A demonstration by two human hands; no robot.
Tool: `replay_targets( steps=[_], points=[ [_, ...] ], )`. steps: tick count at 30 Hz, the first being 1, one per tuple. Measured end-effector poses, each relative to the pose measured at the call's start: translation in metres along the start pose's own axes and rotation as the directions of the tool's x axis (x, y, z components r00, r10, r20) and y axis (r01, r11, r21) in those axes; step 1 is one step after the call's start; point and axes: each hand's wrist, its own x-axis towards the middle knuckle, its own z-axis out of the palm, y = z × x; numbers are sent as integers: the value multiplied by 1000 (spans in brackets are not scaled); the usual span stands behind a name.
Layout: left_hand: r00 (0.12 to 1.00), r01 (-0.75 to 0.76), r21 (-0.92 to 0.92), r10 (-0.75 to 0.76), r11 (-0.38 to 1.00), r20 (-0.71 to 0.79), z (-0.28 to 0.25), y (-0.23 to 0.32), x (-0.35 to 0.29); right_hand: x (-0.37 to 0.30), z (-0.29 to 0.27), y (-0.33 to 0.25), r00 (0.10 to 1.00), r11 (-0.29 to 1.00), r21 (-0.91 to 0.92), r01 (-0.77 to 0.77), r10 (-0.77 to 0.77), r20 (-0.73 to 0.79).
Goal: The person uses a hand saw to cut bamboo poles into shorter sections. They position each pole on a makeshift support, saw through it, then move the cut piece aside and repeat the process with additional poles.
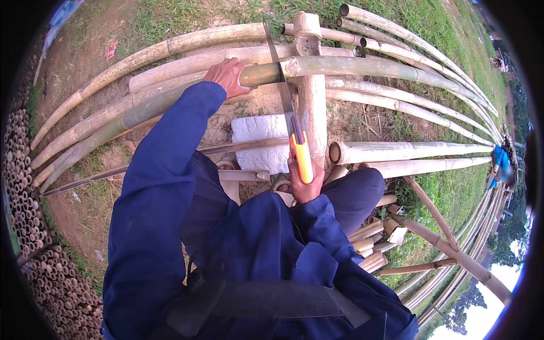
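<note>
The stiff-looking greenish bamboo pole [262, 74] is aptly clasped by the left hand [228, 78] beside the orange-handled saw [302, 154] gripped by the right hand [306, 182].

Site was an outdoor bamboo-working yard [76, 212], evidenced by grass [161, 20], long bamboo poles [368, 66], stacked cut lengths [65, 289] and a handsaw [287, 102].

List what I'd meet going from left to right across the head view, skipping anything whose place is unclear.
Stacked cut bamboo → left hand → right hand gripping the orange-handled saw → heap of short bamboo offcuts → another person in blue.
</note>
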Motion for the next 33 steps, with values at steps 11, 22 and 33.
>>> replay_targets(
  steps=[11, 22, 33],
  points=[
    [996, 49, 47, -52, 998, 67, -3, -2, 3, -14, -26, -13, 1000, 999, 53, -1, 0, 15],
    [998, 4, 97, -9, 995, 54, 1, -10, -18, -39, -58, -59, 964, 965, -31, 259, -260, -52],
    [893, 73, 160, -136, 984, 430, 40, 21, -56, -36, -106, -61, 917, 965, 30, 262, -239, -318]
  ],
)
